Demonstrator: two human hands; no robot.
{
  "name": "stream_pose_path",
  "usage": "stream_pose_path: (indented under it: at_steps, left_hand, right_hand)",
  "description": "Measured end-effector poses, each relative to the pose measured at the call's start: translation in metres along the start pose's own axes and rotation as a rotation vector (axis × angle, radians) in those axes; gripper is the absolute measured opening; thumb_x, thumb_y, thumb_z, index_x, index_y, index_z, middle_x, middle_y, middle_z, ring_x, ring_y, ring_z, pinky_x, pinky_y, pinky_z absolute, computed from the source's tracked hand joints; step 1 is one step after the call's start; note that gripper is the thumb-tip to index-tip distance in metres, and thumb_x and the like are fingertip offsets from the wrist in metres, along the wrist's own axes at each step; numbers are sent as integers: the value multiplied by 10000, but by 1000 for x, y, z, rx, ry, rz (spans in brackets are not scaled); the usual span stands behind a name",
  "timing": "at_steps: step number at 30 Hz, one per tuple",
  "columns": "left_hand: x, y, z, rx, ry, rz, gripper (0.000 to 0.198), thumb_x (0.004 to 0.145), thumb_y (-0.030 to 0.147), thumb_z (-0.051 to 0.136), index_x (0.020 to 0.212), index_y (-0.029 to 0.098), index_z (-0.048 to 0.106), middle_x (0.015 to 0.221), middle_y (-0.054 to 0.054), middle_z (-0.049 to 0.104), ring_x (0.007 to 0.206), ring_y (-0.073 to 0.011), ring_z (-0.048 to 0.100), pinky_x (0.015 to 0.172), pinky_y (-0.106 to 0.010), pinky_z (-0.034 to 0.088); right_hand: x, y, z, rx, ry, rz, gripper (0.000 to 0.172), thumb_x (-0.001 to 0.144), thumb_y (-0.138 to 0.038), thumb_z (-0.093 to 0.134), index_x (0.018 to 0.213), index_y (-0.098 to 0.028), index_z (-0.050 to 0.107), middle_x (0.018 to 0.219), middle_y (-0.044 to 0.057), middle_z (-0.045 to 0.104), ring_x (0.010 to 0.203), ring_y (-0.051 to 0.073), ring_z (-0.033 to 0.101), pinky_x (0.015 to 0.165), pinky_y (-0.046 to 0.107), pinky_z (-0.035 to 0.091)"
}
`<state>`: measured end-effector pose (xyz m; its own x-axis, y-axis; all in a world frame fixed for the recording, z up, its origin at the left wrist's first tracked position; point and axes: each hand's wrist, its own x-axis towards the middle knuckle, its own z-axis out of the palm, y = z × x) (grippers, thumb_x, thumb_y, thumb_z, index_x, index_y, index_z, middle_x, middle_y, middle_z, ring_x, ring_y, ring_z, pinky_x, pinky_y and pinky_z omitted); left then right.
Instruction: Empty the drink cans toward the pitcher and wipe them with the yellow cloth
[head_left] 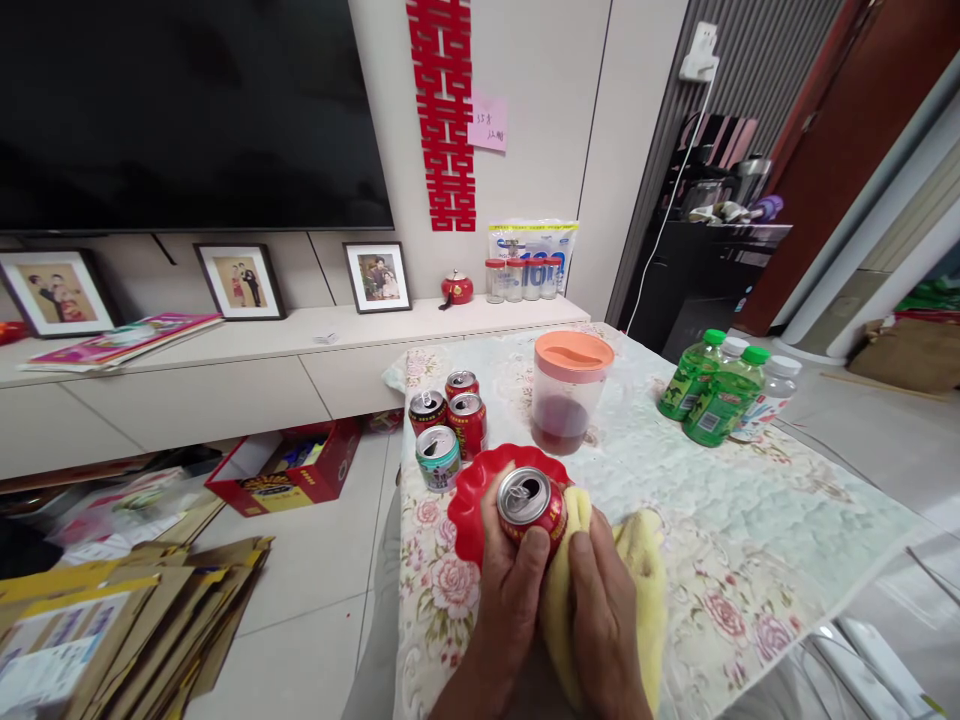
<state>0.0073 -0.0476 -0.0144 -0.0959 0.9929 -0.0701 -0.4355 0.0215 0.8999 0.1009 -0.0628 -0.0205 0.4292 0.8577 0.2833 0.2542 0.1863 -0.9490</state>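
Observation:
My left hand is wrapped round a red drink can whose top is opened, its pull tab still on. In my right hand is a yellow cloth, pressed against the can's right side; part of it hangs down past my wrist. Both hands are over a red scalloped plate, which they partly cover. To the left of the plate several opened cans stand close together, a teal can in front and a red can behind it.
A lidded plastic pitcher with dark liquid stands beyond the plate. Several bottles are grouped at the table's right. A floral tablecloth covers the table. On the floor at left are a red box and flattened cardboard.

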Motion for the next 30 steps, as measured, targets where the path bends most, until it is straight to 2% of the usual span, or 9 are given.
stream_pose_path:
  at_steps: [4, 7, 9, 12, 17, 20, 23, 27, 30]
  left_hand:
    - [-2, -2, 1, 29, -5, 31, 910, 895, 640, 816, 1675, 362, 441, 1531, -65, 712, 1481, -360, 627, 1278, -457, 499]
    - [-4, -5, 1, 54, 10, 25, 856, 899, 613, 822, 1647, 357, 494, 1536, -55, 711, 1560, -358, 546, 1319, -453, 453]
    - [-4, -7, 0, 61, 26, 0, 790, 897, 599, 827, 1604, 371, 558, 1517, -36, 727, 1564, -356, 542, 1321, -441, 450]
    - [-3, -6, -2, 57, -11, -4, 754, 888, 579, 841, 1576, 392, 594, 1510, -20, 733, 1509, -360, 600, 1311, -449, 464]
    - [0, -4, -2, -14, -49, 34, 839, 897, 602, 831, 1638, 367, 517, 1465, -52, 759, 1430, -364, 670, 1250, -454, 531]
    - [1, -3, -1, -36, -54, 62, 888, 890, 591, 842, 1662, 359, 469, 1466, -68, 754, 1428, -361, 673, 1225, -447, 548]
    - [2, -3, 1, -48, -80, 84, 941, 878, 625, 837, 1672, 323, 434, 1479, -106, 738, 1420, -375, 677, 1227, -481, 541]
    - [5, -2, -1, -11, -48, 71, 961, 882, 675, 809, 1660, 274, 412, 1554, -163, 676, 1461, -387, 641, 1261, -513, 496]
    - [9, 0, -3, 45, 23, 58, 931, 916, 703, 760, 1659, 276, 396, 1596, -169, 639, 1501, -365, 606, 1289, -497, 458]
  right_hand:
    - [-16, 3, 8, -22, 80, -161, 531, 1130, -519, 498, 1529, -192, 624, 1584, 164, 617, 1478, 354, 552, 1249, 599, 394]
    - [-14, -3, 10, -27, 36, -331, 469, 1153, -381, 475, 1601, -270, 557, 1667, 101, 547, 1543, 309, 493, 1299, 600, 320]
    - [-8, -6, 8, -83, 4, -410, 494, 1153, -362, 469, 1639, -284, 519, 1682, 89, 535, 1554, 296, 488, 1291, 578, 347]
    - [7, -10, 3, -95, -40, -343, 485, 1151, -415, 461, 1581, -235, 591, 1599, 116, 623, 1476, 296, 581, 1225, 535, 457]
    - [31, -29, -3, 97, -203, -58, 523, 1114, -594, 464, 1241, -201, 786, 1309, 118, 783, 1201, 281, 722, 1083, 440, 564]
    - [46, -36, -5, 166, -290, 57, 527, 1086, -642, 484, 988, -209, 767, 1042, 84, 804, 948, 264, 720, 884, 404, 598]
    - [59, -34, -4, 181, -318, 92, 523, 1076, -641, 480, 855, -226, 709, 884, 57, 765, 840, 258, 691, 770, 394, 586]
    - [52, -29, 4, 115, -233, 41, 507, 1093, -610, 451, 863, -234, 702, 898, 63, 763, 851, 255, 683, 791, 394, 582]
    - [29, -22, 13, -2, -132, -121, 480, 1133, -530, 418, 1185, -198, 761, 1238, 118, 785, 1155, 276, 716, 1026, 426, 574]
